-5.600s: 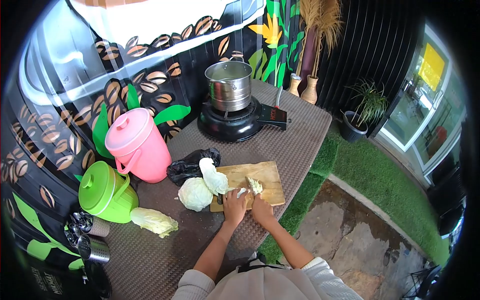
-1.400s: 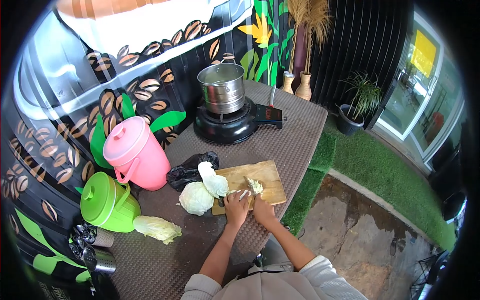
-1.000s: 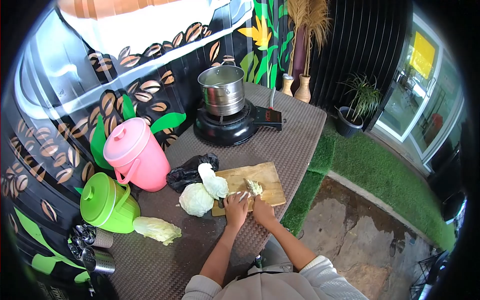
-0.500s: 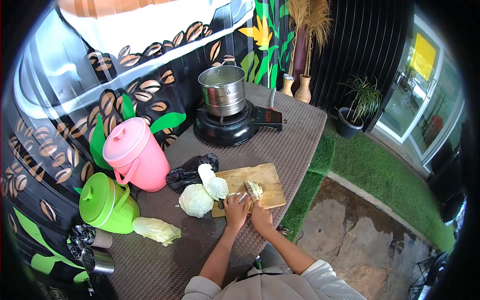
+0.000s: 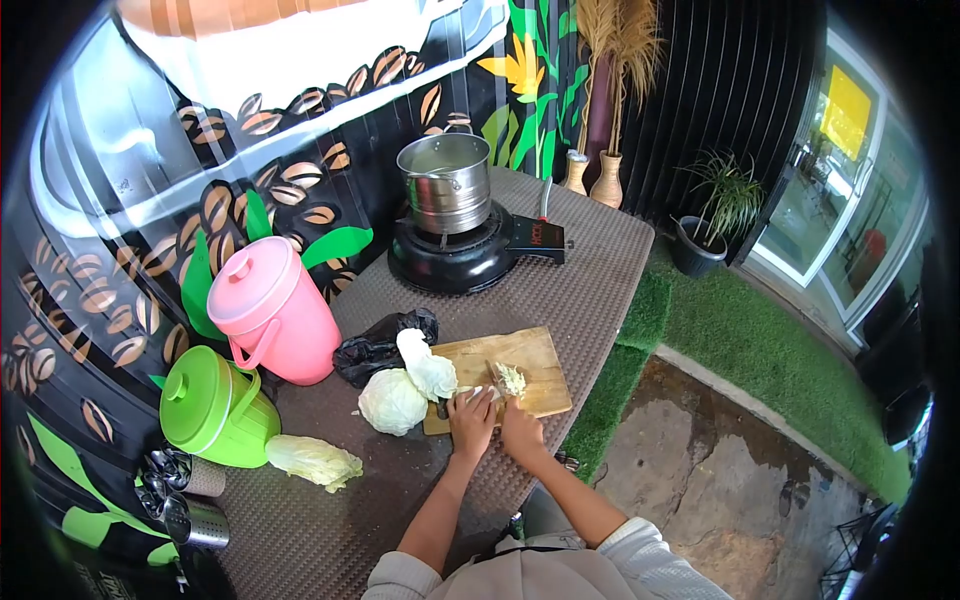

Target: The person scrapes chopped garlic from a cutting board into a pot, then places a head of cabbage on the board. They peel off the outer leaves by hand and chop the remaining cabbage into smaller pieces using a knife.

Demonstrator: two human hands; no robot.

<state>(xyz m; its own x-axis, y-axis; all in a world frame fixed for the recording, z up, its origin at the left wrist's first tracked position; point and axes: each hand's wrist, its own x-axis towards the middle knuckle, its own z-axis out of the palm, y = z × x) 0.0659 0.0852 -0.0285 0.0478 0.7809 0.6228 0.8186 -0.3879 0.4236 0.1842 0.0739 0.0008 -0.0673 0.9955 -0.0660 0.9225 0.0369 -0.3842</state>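
My right hand (image 5: 523, 432) is closed around a knife, whose blade (image 5: 493, 374) points away from me over the wooden cutting board (image 5: 545, 355). Close beside it, my left hand (image 5: 472, 424) rests on the near part of the board, its fingers bent over a pale piece of cabbage (image 5: 483, 391), mostly hidden under them. Shredded cabbage (image 5: 510, 380) lies in a small pile right of the blade. At the board's left edge sit a round cabbage (image 5: 393, 402) and a loose cabbage leaf piece (image 5: 430, 370).
A steel pot (image 5: 444, 185) stands on a black gas stove (image 5: 450, 262) at the table's far end. Left of the board are a black plastic bag (image 5: 385, 345), a pink jug (image 5: 275, 310), a green jug (image 5: 220, 410) and a napa cabbage (image 5: 314, 462). A perforated metal holder (image 5: 197, 521) stands lower left.
Both hands stay at the board. The knife blade and my right hand have shifted very slightly; the cabbage, jugs and pot have not moved.
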